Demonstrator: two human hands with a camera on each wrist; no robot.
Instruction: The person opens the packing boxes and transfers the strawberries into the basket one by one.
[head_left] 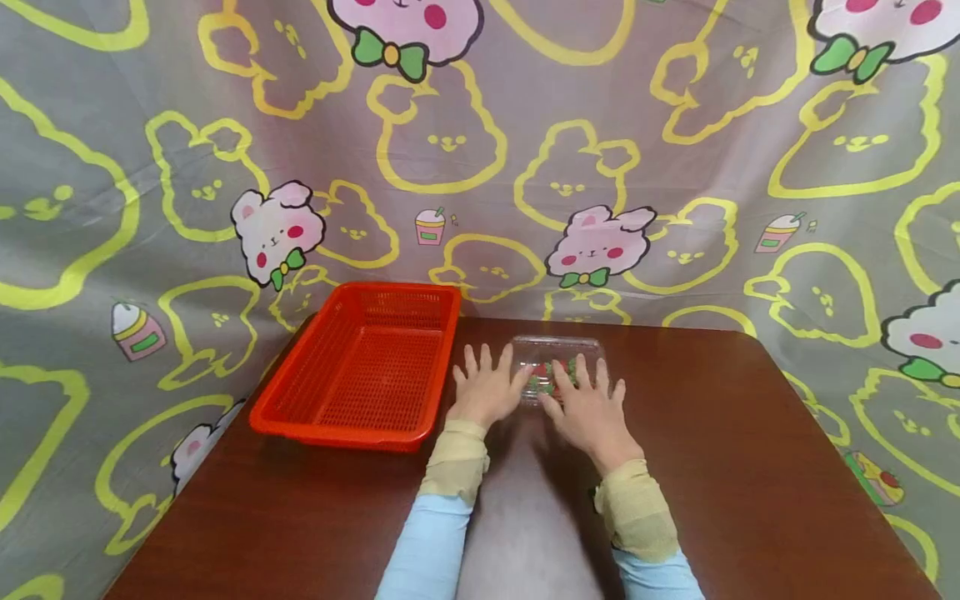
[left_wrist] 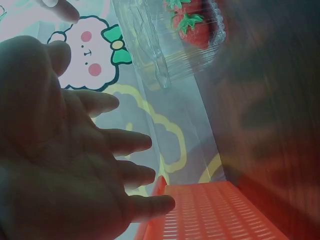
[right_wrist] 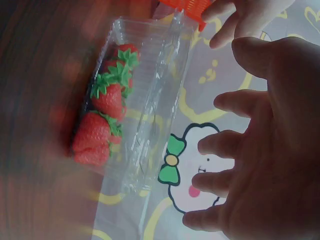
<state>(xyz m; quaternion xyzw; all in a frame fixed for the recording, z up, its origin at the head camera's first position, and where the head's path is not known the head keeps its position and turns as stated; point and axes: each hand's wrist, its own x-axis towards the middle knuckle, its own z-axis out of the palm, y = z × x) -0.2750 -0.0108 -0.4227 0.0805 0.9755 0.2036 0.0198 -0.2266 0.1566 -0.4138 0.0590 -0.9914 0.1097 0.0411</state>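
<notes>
A clear plastic box (head_left: 558, 343) with several red strawberries (right_wrist: 95, 135) inside stands on the table toward the back. The strawberries have green leafy tops, and the box's lid looks closed over them in the right wrist view. My left hand (head_left: 486, 390) is over the box's left side with fingers spread, nothing in its grasp. Over the right side, my right hand (head_left: 592, 417) also has its fingers spread and holds nothing. In both wrist views, a gap shows between the fingers and the clear box. From the head, the hands partly cover the strawberries.
An orange-red plastic basket (head_left: 448, 350) with slotted walls stands left of my left hand. The dark brown table (head_left: 750, 467) reaches back to a grey curtain (head_left: 697, 175) printed with cartoon bears and rabbits.
</notes>
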